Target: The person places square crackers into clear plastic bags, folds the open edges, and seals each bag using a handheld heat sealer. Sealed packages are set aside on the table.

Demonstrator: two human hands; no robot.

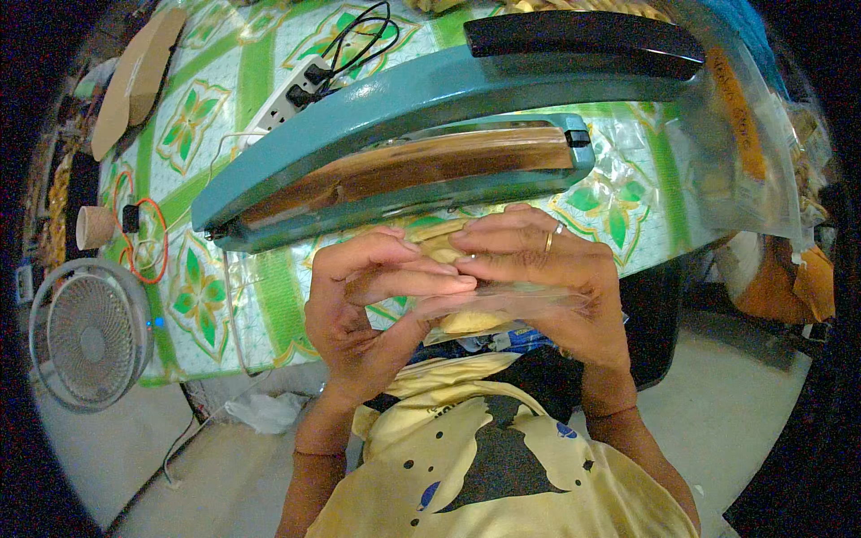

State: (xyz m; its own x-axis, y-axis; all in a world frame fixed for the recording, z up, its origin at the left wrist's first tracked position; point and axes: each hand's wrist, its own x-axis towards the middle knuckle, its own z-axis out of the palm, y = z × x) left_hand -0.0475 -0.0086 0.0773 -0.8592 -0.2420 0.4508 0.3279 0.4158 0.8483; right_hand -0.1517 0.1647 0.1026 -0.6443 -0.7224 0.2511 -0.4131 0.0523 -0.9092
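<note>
Both hands hold a clear plastic bag in front of my body, over the table's near edge. Pale yellow pieces, perhaps chips, show inside it; my fingers hide much of the rest. My left hand pinches the bag's left side between thumb and fingers. On the other side, my right hand grips it, its fingertips meeting those of the left. Just beyond the hands lies a teal impulse sealer with a black handle. Its long arm is raised above the brown sealing strip.
A patterned cloth covers the table. Behind the sealer lies a white power strip with black plugs and cords. A small round fan and an orange cable are at left. A large translucent bag with a written label hangs over the right side.
</note>
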